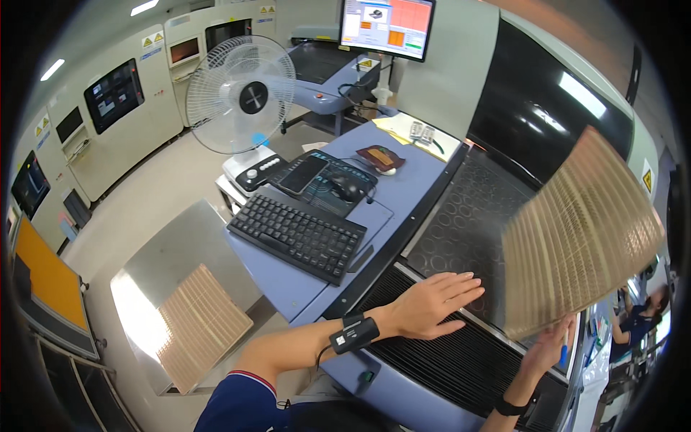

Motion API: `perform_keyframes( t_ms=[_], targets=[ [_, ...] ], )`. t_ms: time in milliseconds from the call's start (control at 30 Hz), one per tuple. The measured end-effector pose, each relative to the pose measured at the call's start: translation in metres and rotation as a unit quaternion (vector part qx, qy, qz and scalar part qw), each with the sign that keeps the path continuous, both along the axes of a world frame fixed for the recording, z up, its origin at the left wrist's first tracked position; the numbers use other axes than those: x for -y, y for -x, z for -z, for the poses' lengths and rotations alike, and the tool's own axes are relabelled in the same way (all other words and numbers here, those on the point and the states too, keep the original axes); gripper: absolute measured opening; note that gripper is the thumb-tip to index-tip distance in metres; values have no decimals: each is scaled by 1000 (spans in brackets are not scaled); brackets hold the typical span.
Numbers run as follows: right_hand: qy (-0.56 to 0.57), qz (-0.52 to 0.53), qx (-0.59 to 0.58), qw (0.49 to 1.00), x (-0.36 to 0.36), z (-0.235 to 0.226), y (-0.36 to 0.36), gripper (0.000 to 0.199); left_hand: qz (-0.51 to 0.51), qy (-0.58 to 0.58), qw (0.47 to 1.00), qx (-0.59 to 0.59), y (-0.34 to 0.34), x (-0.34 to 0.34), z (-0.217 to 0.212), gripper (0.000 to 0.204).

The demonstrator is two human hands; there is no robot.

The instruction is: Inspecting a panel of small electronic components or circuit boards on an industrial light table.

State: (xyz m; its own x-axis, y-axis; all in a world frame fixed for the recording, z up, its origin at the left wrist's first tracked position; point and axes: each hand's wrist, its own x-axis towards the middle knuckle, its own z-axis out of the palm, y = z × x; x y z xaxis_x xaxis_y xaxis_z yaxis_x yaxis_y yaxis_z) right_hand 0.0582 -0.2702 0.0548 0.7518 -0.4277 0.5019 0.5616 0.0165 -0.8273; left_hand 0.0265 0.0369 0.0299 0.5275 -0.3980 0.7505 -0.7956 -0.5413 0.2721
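Observation:
My right hand (pixel 545 348) grips the lower edge of a large, thin, copper-coloured circuit board panel (pixel 576 245) with a fine grid pattern. The panel is raised and tilted above the right part of the machine bed. A blue pen (pixel 564 347) also shows at my right hand, by the fingers. With fingers stretched out, my left hand (pixel 439 305) hovers palm down near the front edge of the dark machine bed (pixel 461 223), holding nothing. A similar circuit board panel (pixel 204 327) lies on a metal table at the lower left.
Left of the bed, a blue worktop (pixel 403 187) carries a keyboard (pixel 299 232), a phone (pixel 304 175), a mouse (pixel 348 189) and a brown packet (pixel 381 157). A fan (pixel 241 93) and a monitor (pixel 386 27) stand behind. Black ribbed bellows (pixel 439 371) run along the front. Another person (pixel 640 324) is at far right.

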Motion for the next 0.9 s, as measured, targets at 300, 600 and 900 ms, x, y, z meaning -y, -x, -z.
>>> perform_keyframes(
  t_ms=[300, 600, 900],
  targets=[
    [11, -406, -383, 830, -54, 6, 24, 40, -119, -84, 961, -236, -19, -23, 8, 65],
    [586, -29, -171, 791, -16, 39, 10, 41, -157, -197, 936, -247, -24, -25, 23, 60],
    [540, -140, -191, 808, -36, 21, 12, 61, -257, -208, 915, -232, -21, -40, 22, 58]
  ],
)
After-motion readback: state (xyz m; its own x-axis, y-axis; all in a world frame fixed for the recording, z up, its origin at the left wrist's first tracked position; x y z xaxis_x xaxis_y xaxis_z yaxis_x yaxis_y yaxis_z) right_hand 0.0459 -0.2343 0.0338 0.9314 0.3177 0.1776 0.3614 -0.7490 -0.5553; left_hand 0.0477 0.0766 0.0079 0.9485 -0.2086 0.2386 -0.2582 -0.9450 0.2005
